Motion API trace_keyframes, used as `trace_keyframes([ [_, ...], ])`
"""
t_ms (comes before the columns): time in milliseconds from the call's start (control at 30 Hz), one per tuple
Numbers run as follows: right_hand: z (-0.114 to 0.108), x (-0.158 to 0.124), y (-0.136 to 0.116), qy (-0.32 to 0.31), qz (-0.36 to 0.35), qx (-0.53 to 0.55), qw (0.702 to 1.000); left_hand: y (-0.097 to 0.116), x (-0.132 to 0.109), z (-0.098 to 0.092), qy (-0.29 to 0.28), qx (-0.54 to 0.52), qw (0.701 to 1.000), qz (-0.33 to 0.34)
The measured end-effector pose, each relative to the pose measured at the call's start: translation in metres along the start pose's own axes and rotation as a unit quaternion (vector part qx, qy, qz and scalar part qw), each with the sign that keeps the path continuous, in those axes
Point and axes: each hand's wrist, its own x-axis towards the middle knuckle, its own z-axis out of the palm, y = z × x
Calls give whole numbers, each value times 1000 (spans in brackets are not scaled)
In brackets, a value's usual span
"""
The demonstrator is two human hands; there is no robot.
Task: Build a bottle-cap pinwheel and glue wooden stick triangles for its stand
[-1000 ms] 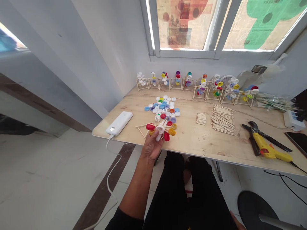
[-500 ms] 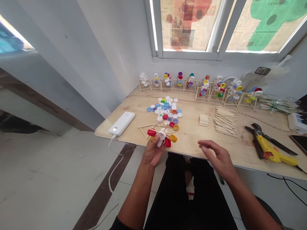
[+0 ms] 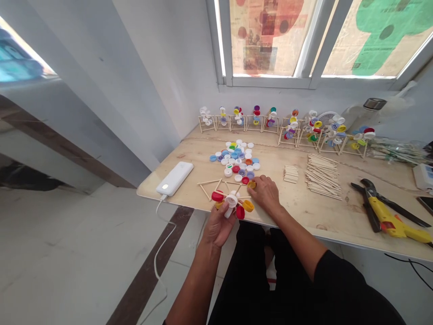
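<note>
My left hand (image 3: 219, 225) is closed around a small wheel made of bottle caps on sticks (image 3: 231, 201). A white cap sits at the wheel's hub, with red, yellow and white caps around it. My right hand (image 3: 266, 194) is down on the table, its fingers closed at the edge of a yellow bottle cap (image 3: 251, 184); the fingertips are partly hidden. Beyond it lies a pile of loose bottle caps (image 3: 233, 155), mostly white and blue. Stick frames (image 3: 204, 190) lie flat just behind the wheel.
Finished cap wheels on stick stands (image 3: 256, 119) line the wall. Short sticks (image 3: 291, 174) and longer sticks (image 3: 323, 176) lie right of centre. A yellow glue gun (image 3: 392, 221) and black-handled cutters (image 3: 367, 203) rest at the right. A white power bank (image 3: 175, 179) with a cable is at the left edge.
My right hand has moved left and forward from above the table's front edge to the yellow cap. My left hand still holds the wheel. The view has shifted slightly.
</note>
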Motion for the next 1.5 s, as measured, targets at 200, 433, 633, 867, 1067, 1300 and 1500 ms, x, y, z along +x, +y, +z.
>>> trace_keyframes([
  [200,-7,-21,18,-7,-4,-15,1000,-5,6,6,3,8,1000,-12],
  [433,-43,-60,50,10,-16,191,981,-18,11,14,-23,71,996,-38],
  [633,-87,-80,34,-32,18,414,910,-24,10,29,-75,148,985,-53],
  [867,-84,-86,22,-64,5,429,901,-27,8,34,-108,207,970,-72],
  [1067,-73,-92,19,-36,74,481,873,-33,10,33,-125,166,975,-81],
  [1300,-61,-97,13,4,104,506,856,-32,12,33,-108,173,974,-99],
  [1500,-58,-98,12,25,106,517,849,-29,14,34,-119,179,971,-102],
])
